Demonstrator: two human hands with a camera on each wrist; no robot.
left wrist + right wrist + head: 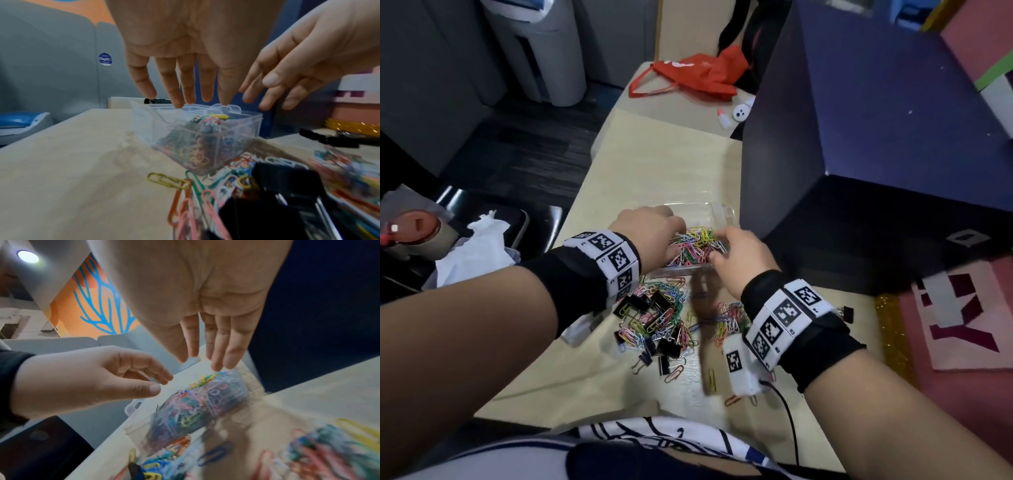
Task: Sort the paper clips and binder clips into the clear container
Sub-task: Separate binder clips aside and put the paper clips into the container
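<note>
In the middle of the head view, the clear container [717, 212] sits on the tabletop [654, 164] with its lid folded open behind it. One compartment is already well filled with coloured paper clips [693, 245]; the rest of its inside is hidden by the hands, so I cannot tell whether any binder clips are in it yet.

Both hands hover over the open container. The left hand [650, 233] has its fingers [174, 91] spread and pointing down just above the rim, holding nothing. The right hand [739, 257], to its right in the frame, also has straight, relaxed fingers [230, 344] just over the heaped clips and is empty. This looks like the moment just after a drop, though that is only a judgement.

Much is left. Below the container in the head view, a loose pile of paper clips [661, 308] lies tangled with several black binder clips [664, 299], and a second scatter of clips [726, 318] lies near the right wrist. One more binder clip [846, 313] sits apart toward the right edge. I would put the sorting at about halfway for paper clips, with the binder clips largely still to go.
</note>
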